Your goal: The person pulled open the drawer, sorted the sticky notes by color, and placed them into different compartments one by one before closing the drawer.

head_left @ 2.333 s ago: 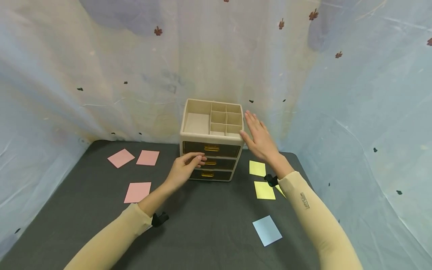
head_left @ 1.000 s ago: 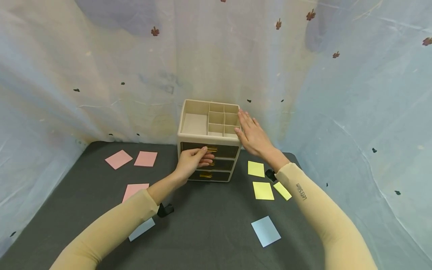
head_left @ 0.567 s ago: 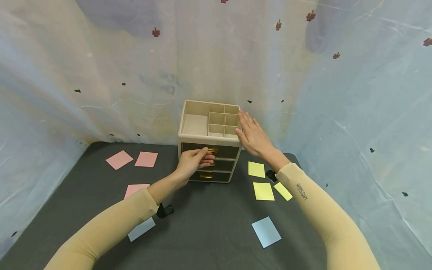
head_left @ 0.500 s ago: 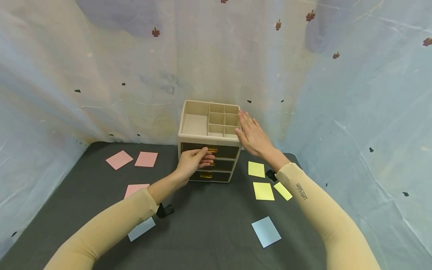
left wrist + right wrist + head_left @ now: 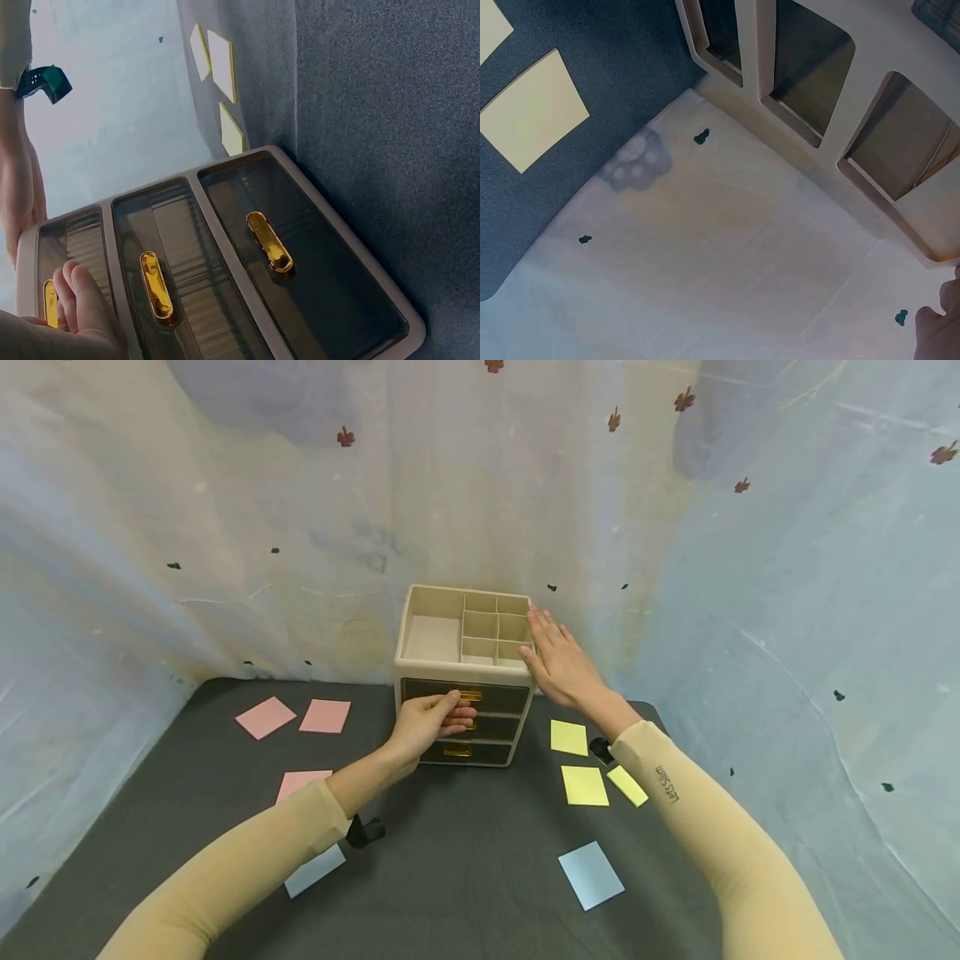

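Observation:
A beige desktop drawer organizer (image 5: pixel 431 666) stands at the back of the dark table. It has a divided open tray on top and three dark see-through drawer fronts with gold handles. My left hand (image 5: pixel 423 722) pinches the top drawer handle (image 5: pixel 472 696), its thumb in front and fingers curled below. The left wrist view shows those fingers at the top handle (image 5: pixel 50 304), partly hiding it, and the middle handle (image 5: pixel 157 286) free. My right hand (image 5: pixel 564 670) lies with straight fingers against the organizer's right side; only its fingertips (image 5: pixel 951 296) show in the right wrist view.
Pink sticky notes (image 5: pixel 325 716) lie on the left of the table, yellow ones (image 5: pixel 585 786) on the right. One blue note (image 5: pixel 592 875) is near the front right, another (image 5: pixel 315 870) partly under the left sleeve. A patterned curtain (image 5: pixel 480 485) hangs behind.
Compared with the oldest frame, my left hand has moved right to the top drawer handle and my right hand has come against the organizer's side. Over the last second both hands barely move.

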Tool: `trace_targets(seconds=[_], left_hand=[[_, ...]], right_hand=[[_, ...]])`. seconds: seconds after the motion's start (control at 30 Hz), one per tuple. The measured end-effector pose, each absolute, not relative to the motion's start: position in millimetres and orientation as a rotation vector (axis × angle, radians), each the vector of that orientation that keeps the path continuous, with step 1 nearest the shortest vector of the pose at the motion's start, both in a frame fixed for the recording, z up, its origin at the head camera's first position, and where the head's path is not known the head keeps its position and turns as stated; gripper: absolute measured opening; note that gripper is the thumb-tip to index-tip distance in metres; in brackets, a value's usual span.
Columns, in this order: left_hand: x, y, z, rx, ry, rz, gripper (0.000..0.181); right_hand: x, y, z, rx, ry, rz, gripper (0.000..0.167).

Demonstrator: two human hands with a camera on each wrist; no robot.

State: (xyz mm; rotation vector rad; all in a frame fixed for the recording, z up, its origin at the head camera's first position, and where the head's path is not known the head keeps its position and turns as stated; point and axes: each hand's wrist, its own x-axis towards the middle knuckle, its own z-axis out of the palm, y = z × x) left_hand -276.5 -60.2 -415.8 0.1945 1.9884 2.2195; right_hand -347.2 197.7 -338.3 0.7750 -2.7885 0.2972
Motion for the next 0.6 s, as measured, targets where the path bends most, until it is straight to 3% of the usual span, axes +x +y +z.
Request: trace_targets(seconds=[0.6], left_hand=[[-264, -61, -417, 0.202, 1.956, 2.226, 0.042]], right_hand=[[-345, 197, -336, 0.780, -2.800, 0.299, 0.071]])
